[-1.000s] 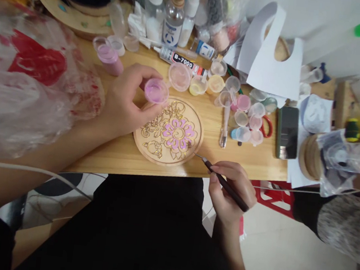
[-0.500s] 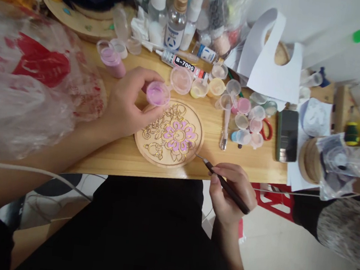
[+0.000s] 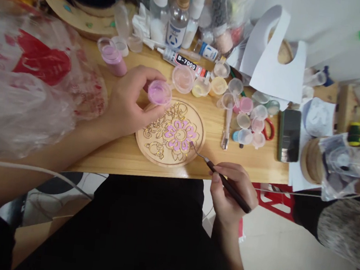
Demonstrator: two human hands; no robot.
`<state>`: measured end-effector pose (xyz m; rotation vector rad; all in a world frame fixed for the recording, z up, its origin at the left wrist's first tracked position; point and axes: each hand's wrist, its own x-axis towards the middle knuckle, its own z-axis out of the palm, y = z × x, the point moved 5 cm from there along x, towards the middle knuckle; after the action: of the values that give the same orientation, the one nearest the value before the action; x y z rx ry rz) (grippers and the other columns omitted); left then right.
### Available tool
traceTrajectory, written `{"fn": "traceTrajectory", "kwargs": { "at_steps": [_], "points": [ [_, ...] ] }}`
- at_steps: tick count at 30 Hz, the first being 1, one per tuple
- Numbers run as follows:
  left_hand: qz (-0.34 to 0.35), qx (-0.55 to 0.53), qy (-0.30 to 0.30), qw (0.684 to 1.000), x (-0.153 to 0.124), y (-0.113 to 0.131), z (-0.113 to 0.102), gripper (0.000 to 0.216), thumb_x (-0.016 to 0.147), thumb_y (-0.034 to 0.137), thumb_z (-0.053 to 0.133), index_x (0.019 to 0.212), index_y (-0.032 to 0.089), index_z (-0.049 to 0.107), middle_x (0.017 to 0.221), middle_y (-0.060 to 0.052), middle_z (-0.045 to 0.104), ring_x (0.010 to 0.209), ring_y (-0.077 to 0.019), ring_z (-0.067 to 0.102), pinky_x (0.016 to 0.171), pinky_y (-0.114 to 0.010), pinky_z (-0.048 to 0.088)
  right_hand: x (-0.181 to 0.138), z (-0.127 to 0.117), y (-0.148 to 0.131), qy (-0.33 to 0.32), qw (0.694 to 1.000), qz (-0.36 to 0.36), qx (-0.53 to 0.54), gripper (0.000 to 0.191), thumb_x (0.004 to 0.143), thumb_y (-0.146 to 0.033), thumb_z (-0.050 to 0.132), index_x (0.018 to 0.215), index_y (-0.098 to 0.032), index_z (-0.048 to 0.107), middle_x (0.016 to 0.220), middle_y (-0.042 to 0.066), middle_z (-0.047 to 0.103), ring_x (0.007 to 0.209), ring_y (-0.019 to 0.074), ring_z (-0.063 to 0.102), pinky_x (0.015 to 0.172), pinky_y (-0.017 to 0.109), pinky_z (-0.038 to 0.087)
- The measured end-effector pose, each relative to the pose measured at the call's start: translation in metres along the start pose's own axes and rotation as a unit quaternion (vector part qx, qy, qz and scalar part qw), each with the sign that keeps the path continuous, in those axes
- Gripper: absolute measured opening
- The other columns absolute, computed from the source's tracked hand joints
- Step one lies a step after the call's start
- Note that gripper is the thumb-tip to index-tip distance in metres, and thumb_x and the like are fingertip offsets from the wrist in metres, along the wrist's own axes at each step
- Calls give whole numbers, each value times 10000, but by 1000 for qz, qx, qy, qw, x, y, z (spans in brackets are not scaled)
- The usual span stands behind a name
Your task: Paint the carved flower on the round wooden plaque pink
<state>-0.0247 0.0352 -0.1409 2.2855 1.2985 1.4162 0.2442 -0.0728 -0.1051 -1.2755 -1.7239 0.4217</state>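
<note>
Fingers point(image 3: 146, 75) of the left hand point(image 3: 127, 103) pinch a purple paint pot point(image 3: 159, 92), the right hand point(image 3: 233, 193) grips a brush point(image 3: 229, 188); on the disc point(image 3: 167, 162) the flower point(image 3: 180, 135) is purple, other gold outlines point(image 3: 154, 149) bare.

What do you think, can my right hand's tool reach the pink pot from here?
Probably yes: the pink pot sits open in the left hand, just across the wooden disc from the right hand and its tool, nothing between.
</note>
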Motion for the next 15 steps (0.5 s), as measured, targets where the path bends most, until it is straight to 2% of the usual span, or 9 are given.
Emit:
{"fn": "traceTrajectory", "kwargs": {
  "at_steps": [3,15],
  "points": [
    [-29,-5,-20,999,-1,-4,1,416,961,448,774,1205,150,618,1096,-47,720,941,-163,707,850,-332,634,0,1,1,2,1000,0,0,190,879,-69,710,943,-246,731,824,-1,759,726,168,747,644,294,606],
    [-51,-32,-30,998,-2,-3,1,397,968,399,798,1219,157,610,1110,-40,698,947,-174,690,888,-365,618,-2,-2,2,24,999,15,19,168,883,-81,731,936,-241,726,825,-9,759,703,160,752,624,283,606]
  ]
}}
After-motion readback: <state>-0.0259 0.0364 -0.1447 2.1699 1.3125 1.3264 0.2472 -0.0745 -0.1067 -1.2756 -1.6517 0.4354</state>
